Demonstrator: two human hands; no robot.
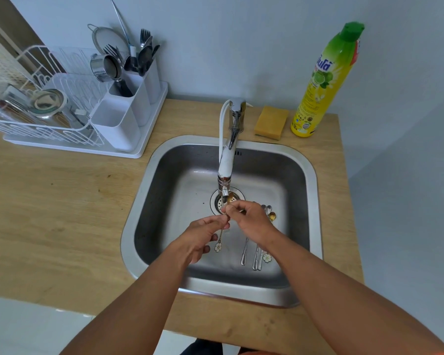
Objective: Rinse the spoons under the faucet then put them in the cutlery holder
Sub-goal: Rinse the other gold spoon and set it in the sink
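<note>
Both hands meet over the steel sink [310, 175], just below the faucet spout [224, 172]. My left hand [203, 238] grips the stem of a small gold spoon [219, 240] whose flower-shaped handle end hangs down. My right hand [251, 222] pinches the same spoon near its bowl, right under the nozzle. Whether water runs is too faint to tell. Several more spoons [256, 252] lie on the sink floor to the right, partly hidden by my right wrist. The white cutlery holder [128, 106] stands at the back left, with forks and spoons upright in its rear compartments.
A white wire dish rack [49, 111] with metal bowls sits left of the holder on a white tray. A yellow sponge [271, 123] and a tall dish soap bottle [323, 83] stand behind the sink on the right. Wooden counter [62, 201] surrounds the sink.
</note>
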